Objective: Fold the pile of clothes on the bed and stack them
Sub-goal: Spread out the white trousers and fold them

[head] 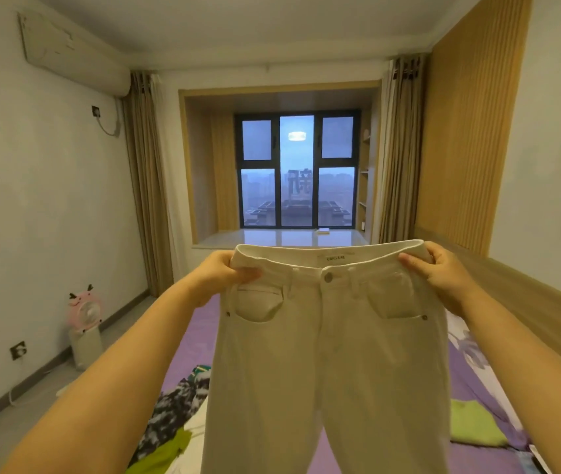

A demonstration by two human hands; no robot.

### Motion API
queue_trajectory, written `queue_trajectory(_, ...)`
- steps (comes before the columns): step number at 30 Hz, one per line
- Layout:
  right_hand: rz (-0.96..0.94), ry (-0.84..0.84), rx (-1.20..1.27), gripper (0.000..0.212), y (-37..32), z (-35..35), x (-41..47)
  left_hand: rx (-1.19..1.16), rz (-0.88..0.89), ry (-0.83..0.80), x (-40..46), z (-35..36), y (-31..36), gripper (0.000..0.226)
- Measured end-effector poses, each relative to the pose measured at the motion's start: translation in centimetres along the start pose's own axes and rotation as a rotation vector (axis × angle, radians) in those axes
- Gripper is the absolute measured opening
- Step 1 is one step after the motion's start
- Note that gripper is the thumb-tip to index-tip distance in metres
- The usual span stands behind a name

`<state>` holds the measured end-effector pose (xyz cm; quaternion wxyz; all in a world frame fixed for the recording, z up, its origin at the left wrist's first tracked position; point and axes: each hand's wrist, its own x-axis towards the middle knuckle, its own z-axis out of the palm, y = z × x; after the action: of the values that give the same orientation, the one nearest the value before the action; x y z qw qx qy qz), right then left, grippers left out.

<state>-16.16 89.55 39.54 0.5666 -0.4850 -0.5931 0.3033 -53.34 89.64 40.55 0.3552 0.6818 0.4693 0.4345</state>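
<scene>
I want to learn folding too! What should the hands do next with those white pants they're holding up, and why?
Probably bring the two hands together to fold the white denim trousers in half, leg onto leg. The left hand and right hand each pinch one end of the waistband, and the trousers hang flat and open above the purple bed sheet.

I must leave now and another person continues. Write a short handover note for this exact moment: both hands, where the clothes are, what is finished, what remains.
Left hand: grips the left end of the waistband of the white trousers.
Right hand: grips the right end of the waistband.
The trousers hang unfolded in the air over the purple bed, front facing you, button closed.
Unfolded pile lies on the bed at lower left: patterned dark and white cloth, lime green cloth.
A green garment lies flat at the right; it looks folded, perhaps the stack's start.
Left: fold the trousers, stack them, then do the pile.
</scene>
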Motion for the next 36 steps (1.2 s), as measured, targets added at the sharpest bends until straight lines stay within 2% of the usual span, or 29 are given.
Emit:
queue_trajectory(4, -0.030, 0.039, -0.084, 0.027, -0.3, -0.9, 0.2, -0.082, 0.007, 0.041, 1.0, 1.0, 0.3, 0.022)
queue_trajectory(10, -0.139, 0.129, -0.185, 0.019, -1.8, -2.1, 1.0, -0.213, 0.067, 0.138, 3.0, 2.9, 0.8, 0.016)
queue_trajectory(13, -0.166, 0.169, -0.207, 0.019, -1.9, -2.1, 1.1, -0.390, 0.024, 0.137, 3.7, 4.2, 1.4, 0.019)
queue_trajectory(16, -0.184, 0.133, -0.290, 0.023, -1.7, -1.4, 0.2, -0.557, -0.073, 0.095, 3.8, 5.9, 1.9, 0.023)
queue_trajectory(19, -0.444, 0.064, -0.516, 0.036, -1.6, 0.8, -1.7, -0.668, -0.187, 0.037, 3.8, 8.2, 2.4, 0.025)
queue_trajectory(23, -0.705, -0.152, -0.483, 0.040, -2.4, 5.2, -4.4, -0.656, -0.259, -0.062, 3.7, 11.1, 3.4, 0.033)
queue_trajectory(26, -0.836, -0.197, -0.478, 0.032, -2.2, 6.6, -4.7, -0.602, -0.266, -0.141, 3.6, 11.9, 3.8, 0.035)
queue_trajectory(32, -0.802, -0.382, -0.530, 0.023, -2.1, 6.6, -4.1, -0.424, -0.270, -0.198, 3.1, 11.3, 3.2, 0.032)
queue_trajectory(34, -0.709, -0.459, -0.507, 0.018, -2.6, 6.9, -3.6, -0.336, -0.213, -0.211, 3.0, 11.5, 2.9, 0.032)
queue_trajectory(36, -0.532, -0.575, -0.434, 0.014, -3.2, 6.9, -3.2, -0.278, -0.167, -0.234, 2.8, 11.3, 2.8, 0.031)
